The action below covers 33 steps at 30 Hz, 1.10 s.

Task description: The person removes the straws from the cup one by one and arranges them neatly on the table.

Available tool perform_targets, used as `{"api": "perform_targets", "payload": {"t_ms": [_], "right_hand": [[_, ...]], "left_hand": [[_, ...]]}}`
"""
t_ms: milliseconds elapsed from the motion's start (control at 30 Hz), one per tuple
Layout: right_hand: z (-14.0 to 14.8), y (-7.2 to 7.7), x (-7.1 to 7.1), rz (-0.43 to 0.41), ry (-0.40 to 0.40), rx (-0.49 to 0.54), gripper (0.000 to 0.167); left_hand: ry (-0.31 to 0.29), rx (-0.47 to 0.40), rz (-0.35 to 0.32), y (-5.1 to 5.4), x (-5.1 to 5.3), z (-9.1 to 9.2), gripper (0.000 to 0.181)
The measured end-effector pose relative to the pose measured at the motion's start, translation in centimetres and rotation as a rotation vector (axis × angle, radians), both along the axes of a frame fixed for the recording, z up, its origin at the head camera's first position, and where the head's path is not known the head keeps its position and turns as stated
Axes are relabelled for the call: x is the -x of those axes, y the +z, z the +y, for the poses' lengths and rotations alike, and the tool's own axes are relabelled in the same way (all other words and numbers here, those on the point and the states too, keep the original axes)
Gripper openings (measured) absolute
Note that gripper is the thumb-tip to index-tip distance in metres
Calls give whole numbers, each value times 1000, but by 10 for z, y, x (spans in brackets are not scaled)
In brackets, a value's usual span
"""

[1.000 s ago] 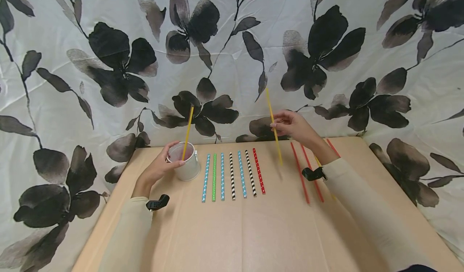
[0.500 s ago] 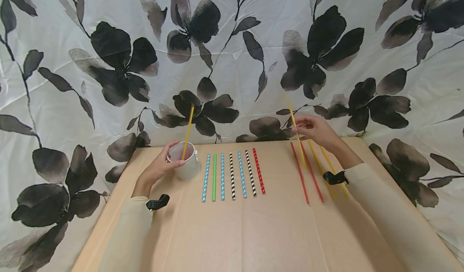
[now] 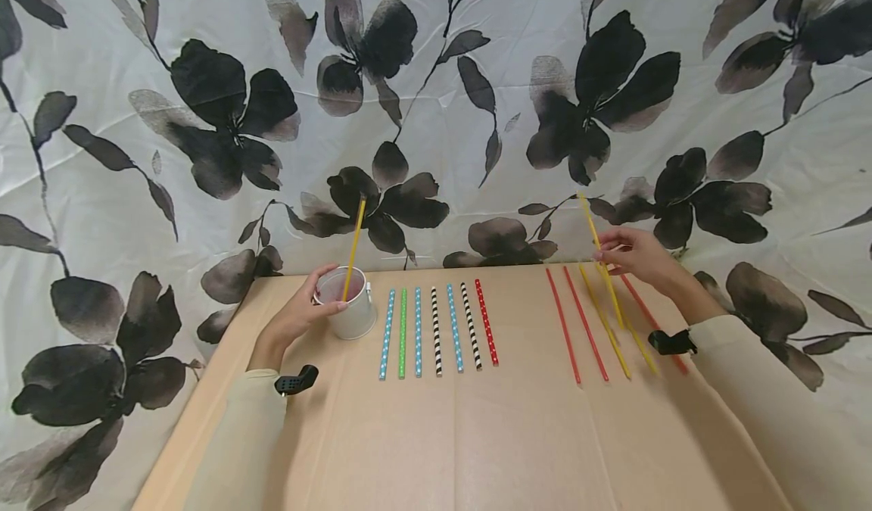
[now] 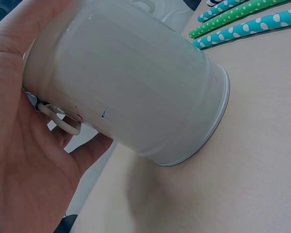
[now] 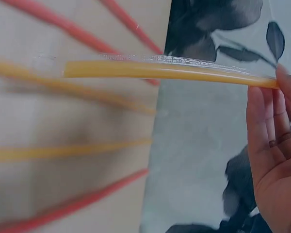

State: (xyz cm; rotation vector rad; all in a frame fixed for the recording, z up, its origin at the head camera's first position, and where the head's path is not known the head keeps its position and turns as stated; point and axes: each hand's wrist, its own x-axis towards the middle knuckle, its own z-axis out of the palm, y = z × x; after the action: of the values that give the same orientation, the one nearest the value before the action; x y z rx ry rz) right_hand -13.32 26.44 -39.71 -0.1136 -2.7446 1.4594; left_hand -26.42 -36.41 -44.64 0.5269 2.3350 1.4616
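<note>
My left hand (image 3: 297, 310) grips a small white metal bucket (image 3: 357, 320) by its side and rim, thumb at the near side. In the left wrist view the bucket (image 4: 121, 82) has a small wire handle at its rim. One yellow straw (image 3: 354, 242) leans up out of it. My right hand (image 3: 636, 257) pinches another yellow straw (image 5: 160, 71) near its upper part, raised over the table's back right. Clear wrapping shows around this straw in the right wrist view. Below it lie yellow straws (image 3: 605, 322) and red straws (image 3: 587, 325) in a loose row.
Between bucket and right-hand row lie patterned straws side by side: blue dotted (image 3: 418, 333), green dotted (image 3: 403, 333), black striped (image 3: 436, 333) and red dotted (image 3: 487, 322). A floral cloth (image 3: 422, 79) hangs behind the wooden table (image 3: 436, 443).
My right hand has moved right with the yellow straw, from near the patterned straws to above the yellow and red ones. My left hand and the bucket have stayed put.
</note>
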Motion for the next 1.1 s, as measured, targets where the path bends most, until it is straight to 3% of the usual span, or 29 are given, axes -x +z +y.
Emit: {"api": "perform_targets", "payload": {"t_ms": [367, 600, 1100], "right_hand": [[37, -3, -10, -43, -39, -75, 46], [58, -7, -18, -132, -31, -142, 50], [100, -50, -36, -320, -51, -166, 42]], "left_hand": [[-8, -16, -3, 0, 3, -1, 90], [-7, -12, -4, -1, 6, -2, 90], [-9, 6, -8, 2, 6, -2, 90]]}}
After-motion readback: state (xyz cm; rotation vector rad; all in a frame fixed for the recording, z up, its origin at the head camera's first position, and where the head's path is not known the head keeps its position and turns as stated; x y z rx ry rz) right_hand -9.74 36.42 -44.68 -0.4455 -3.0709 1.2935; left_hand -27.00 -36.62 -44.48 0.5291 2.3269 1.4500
